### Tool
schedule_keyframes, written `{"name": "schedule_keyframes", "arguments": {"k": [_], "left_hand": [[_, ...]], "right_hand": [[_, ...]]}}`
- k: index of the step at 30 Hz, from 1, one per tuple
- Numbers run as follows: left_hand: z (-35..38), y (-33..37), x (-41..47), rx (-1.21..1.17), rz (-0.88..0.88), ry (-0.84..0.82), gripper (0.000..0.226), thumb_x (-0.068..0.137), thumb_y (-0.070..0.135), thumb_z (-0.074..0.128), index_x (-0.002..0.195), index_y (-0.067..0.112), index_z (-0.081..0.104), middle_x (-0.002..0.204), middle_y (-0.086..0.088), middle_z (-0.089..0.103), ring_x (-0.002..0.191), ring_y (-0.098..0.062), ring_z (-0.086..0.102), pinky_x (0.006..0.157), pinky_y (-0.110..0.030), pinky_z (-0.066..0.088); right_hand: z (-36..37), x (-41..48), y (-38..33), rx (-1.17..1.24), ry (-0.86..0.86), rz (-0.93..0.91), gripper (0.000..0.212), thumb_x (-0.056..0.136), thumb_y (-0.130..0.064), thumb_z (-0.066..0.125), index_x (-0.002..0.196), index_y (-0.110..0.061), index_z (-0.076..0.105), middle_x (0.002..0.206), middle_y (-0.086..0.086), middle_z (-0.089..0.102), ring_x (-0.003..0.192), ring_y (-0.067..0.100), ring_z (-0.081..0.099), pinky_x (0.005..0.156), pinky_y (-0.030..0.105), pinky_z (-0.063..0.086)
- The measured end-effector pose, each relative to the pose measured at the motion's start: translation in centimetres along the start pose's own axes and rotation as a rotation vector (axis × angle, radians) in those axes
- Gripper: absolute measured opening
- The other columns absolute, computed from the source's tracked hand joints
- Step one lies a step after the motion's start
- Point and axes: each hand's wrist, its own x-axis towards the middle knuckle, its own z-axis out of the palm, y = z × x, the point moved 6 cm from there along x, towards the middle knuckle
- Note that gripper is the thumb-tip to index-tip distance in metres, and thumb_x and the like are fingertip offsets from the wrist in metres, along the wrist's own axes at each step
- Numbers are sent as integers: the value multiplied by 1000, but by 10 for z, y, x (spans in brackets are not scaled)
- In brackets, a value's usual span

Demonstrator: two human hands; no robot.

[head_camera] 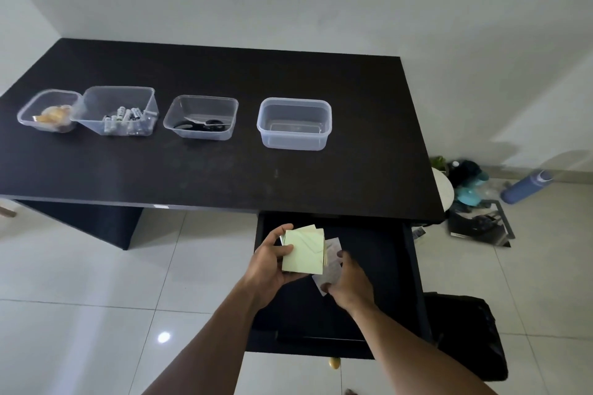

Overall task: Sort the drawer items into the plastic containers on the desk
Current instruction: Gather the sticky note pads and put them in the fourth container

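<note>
Left hand [272, 263] grips green envelope stack [303, 253], thumb on top. Right hand [348, 282] just beside it, pinching white papers [331, 270]. Open drawer [385, 266] below both hands; plastic containers [295, 138] well beyond them.

Pale green envelopes [304, 253], black desk [224, 170], clear containers [294, 123], black-handled scissors [205, 125], blue bottle [526, 186], white floor tiles [80, 266].
</note>
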Motion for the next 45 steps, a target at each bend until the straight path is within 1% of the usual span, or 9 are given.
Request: {"name": "schedule_keyframes", "arguments": {"k": [3,10,13,16,20,29,38,42,45], "left_hand": [[-3,-3,6,5,-6,1,42,97,-2,44,123,24,64,129,-14,59,114,-39,61,77,-51,59],[-9,-3,12,24,-13,15,41,98,-2,43,121,24,66,129,-13,59,113,-38,61,75,-50,60],[-9,-2,10,24,-11,17,41,98,0,42,121,24,66,130,-14,59,113,-38,62,73,-49,60],[-7,1,6,26,-6,11,41,99,1,41,121,24,66,128,-14,60,112,-39,62,77,-52,59],[-2,8,-3,39,10,4,41,99,1,39,123,24,64,128,-14,60,112,-38,62,77,-52,59],[5,18,-28,79,42,32,39,101,3,38,123,24,62,125,-12,62,111,-35,62,78,-52,59],[23,15,-34,66,38,-48,41,96,4,39,127,21,60,120,-17,70,107,-40,68,75,-47,58],[25,10,-38,10,19,-116,34,98,26,52,130,18,59,128,-22,64,103,-38,68,77,-46,57],[23,6,-35,53,35,-126,35,95,13,57,129,22,59,132,-20,59,107,-39,66,77,-45,57]], "right_hand": [[9,7,4,-36,-1,13,80,76,-20,80,140,-31,33,138,-2,52,120,20,57,80,32,54],[7,13,9,82,37,-7,58,83,-13,75,132,-29,48,127,-8,59,109,13,63,72,23,48],[0,15,14,124,-8,-38,35,86,-9,70,117,-25,66,116,-7,66,100,7,63,80,22,55],[-16,10,7,153,-53,-117,19,85,-9,69,99,-23,74,99,-6,66,88,3,61,70,13,46],[-66,-7,-14,273,72,-265,26,82,1,71,85,-25,71,86,-5,64,79,9,62,69,16,49],[-158,-79,-64,286,624,-748,30,78,20,67,95,-5,69,97,0,64,91,12,65,72,20,53],[-123,-109,-92,125,526,-945,26,80,8,75,97,-11,72,109,1,64,107,8,60,88,14,53],[-112,-110,-90,104,439,-966,29,82,2,76,107,-13,74,117,1,63,117,8,57,92,16,53],[-108,-109,-87,124,417,-960,35,84,6,70,113,-13,72,121,-2,62,121,6,56,96,20,52]]}}
